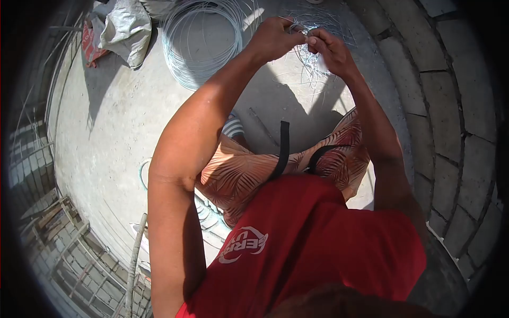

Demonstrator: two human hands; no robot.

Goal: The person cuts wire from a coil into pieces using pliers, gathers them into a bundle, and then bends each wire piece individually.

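My left hand [275, 37] and my right hand [331, 50] are raised together over a concrete floor, fingertips meeting. Both pinch thin pale wire [310, 66], whose loose strands hang in a tangle below and behind my hands. A large coil of the same wire [199, 45] lies on the floor to the left of my left hand. My red shirt and patterned shorts fill the lower middle of the view.
A grey sack [127, 29] lies at the top left beside a red object [91, 45]. A block wall [450, 116] curves along the right. A pipe [135, 265] and stacked blocks [58, 228] sit at the lower left.
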